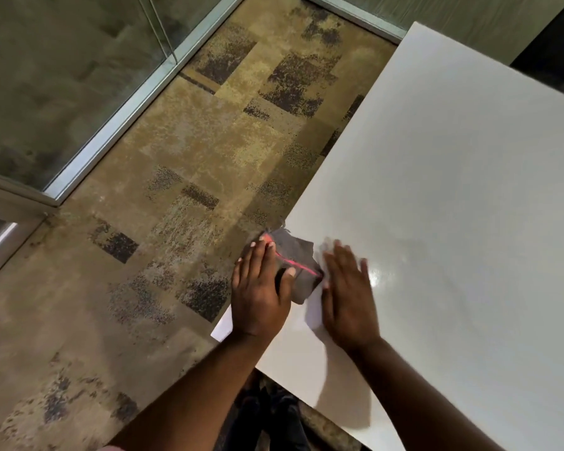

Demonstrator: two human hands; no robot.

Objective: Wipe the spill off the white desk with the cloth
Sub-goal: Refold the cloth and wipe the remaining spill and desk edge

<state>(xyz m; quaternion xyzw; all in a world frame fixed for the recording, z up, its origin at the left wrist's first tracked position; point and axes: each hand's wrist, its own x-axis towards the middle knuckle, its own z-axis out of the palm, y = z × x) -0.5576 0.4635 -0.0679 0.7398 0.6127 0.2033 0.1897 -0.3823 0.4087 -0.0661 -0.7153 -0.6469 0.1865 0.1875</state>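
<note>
Head view of a person at the corner of the white desk (453,177). The left hand (258,297) lies palm-down at the desk's edge with its fingers (264,255) extended and only slightly spread; they press on the dark grey cloth (298,258), which bears a pink stripe, rather than curl around it. The thumb rests on the cloth's near side. The cloth sits crumpled beneath and just beyond these fingertips, partly overhanging the desk edge above the patterned carpet (176,164). The placement suggests that liquid is being kept from running over the side.

The right hand (347,294) lies flat and open on the bare surface just beside the cloth, holding nothing. Its fingertips are blurred, so whether it bears weight or is sliding cannot be told; it probably steadies the body. Beyond its fingertips the desk shows a glossy sheen (378,271), possibly wet residue or merely reflected light. No distinct puddle is visible, so wiping appears well advanced, with the glossy patch a likely next target. A glass partition (79,76) stands well apart from the desk.
</note>
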